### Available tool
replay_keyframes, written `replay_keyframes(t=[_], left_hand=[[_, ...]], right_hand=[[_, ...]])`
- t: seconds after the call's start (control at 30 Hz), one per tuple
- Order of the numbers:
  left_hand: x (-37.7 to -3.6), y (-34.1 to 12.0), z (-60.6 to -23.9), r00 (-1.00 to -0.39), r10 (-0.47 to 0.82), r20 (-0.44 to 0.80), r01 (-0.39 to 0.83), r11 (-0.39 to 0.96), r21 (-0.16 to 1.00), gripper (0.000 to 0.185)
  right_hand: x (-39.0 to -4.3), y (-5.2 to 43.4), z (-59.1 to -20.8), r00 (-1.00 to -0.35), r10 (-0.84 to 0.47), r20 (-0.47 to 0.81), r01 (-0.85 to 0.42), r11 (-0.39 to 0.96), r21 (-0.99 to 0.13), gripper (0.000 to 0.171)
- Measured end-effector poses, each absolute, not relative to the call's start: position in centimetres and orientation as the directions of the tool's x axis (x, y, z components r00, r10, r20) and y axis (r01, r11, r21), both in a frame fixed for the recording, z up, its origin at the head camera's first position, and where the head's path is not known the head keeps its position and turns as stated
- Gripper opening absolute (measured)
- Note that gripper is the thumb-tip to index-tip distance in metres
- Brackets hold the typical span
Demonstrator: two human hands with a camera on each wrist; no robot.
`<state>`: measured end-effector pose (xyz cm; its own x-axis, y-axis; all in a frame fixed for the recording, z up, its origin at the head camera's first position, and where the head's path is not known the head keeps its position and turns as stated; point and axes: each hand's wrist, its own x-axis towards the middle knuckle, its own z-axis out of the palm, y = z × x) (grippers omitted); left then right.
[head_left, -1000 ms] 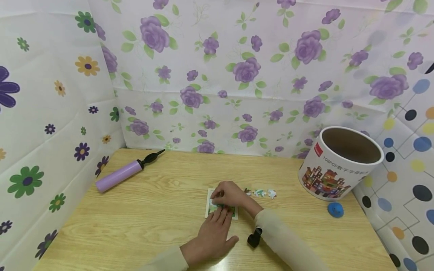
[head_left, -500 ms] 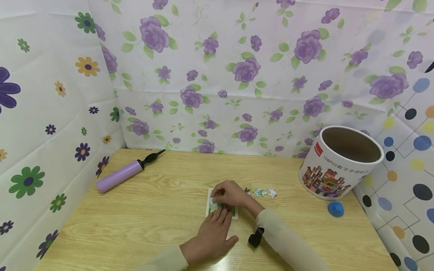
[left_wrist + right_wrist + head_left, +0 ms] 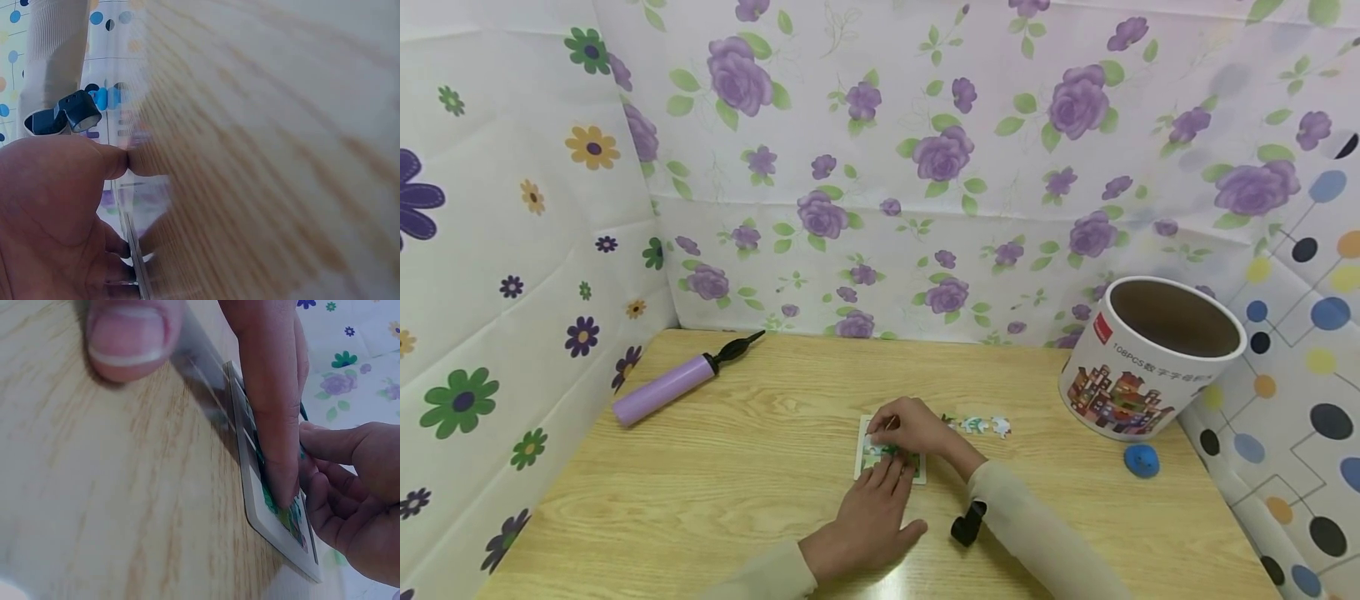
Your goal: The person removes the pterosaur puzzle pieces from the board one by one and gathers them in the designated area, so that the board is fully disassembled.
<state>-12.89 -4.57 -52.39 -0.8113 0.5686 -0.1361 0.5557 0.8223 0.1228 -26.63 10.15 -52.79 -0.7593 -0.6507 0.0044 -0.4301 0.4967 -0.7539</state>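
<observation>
A small white-framed jigsaw puzzle [image 3: 861, 467] with a green picture lies on the table under both hands. My left hand [image 3: 874, 518] rests palm down, its straight fingers pressing the puzzle's near part; in the right wrist view its fingers [image 3: 275, 425] touch the picture. Above the puzzle's far part, my right hand [image 3: 910, 429] pinches a jigsaw piece [image 3: 304, 412] between curled fingers and thumb. Only a thin dark green edge of that piece shows. To the right lie loose jigsaw pieces [image 3: 975, 425] in a row, the leftmost partly hidden by the right hand.
A large white printed bucket [image 3: 1120, 392] stands at the back right, with a small blue disc-like object [image 3: 1142, 460] in front of it. At the left lies a purple hand pump [image 3: 666, 389] with a black nozzle. Patterned cloths [image 3: 887, 208] enclose the wooden table [image 3: 737, 467].
My right hand has shifted very slightly over the puzzle, and a bit more of the picture shows beneath it. The left hand stays in place.
</observation>
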Motion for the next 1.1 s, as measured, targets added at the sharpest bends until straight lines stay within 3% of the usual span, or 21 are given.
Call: replay_keyframes(t=[0.43,1.1], left_hand=[[-13.3,-4.7,-52.7,-0.8,0.589,-0.11,0.576,0.807,0.129,0.081],[-13.1,-4.5,-52.7,-0.807,0.58,-0.107,0.567,0.813,0.134,0.082]], right_hand=[[-27.0,12.9,-51.4,-0.811,-0.583,0.053,-0.433,0.535,-0.726,0.014],[-25.0,19.8,-51.7,-0.888,-0.453,0.079,-0.374,0.611,-0.698,0.009]])
